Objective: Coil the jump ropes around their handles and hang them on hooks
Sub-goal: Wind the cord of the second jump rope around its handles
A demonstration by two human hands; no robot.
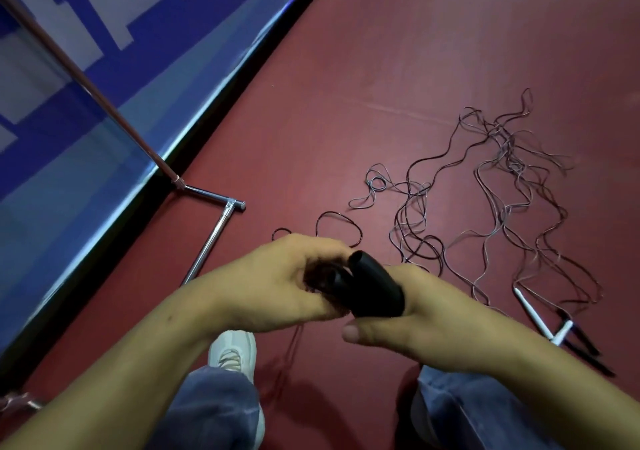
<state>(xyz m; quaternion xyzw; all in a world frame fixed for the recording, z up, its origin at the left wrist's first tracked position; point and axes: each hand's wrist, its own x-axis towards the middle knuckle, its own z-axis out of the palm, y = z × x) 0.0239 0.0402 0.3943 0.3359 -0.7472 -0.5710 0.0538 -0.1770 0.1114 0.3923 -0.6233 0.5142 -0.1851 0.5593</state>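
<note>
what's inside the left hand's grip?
A bunch of thin dark-red cord against the pair of black plastic jump-rope handles that the right hand holds. The left hand hides how the cord is wound.

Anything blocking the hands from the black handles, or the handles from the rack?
No. The left hand and right hand both grip the black handles. Nothing visible lies between them and the chrome rack base at the left. No hooks are in view, so that last stretch cannot be judged.

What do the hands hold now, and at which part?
The right hand holds two black handles at their near ends; the left hand grips the rope wound on them.
</note>
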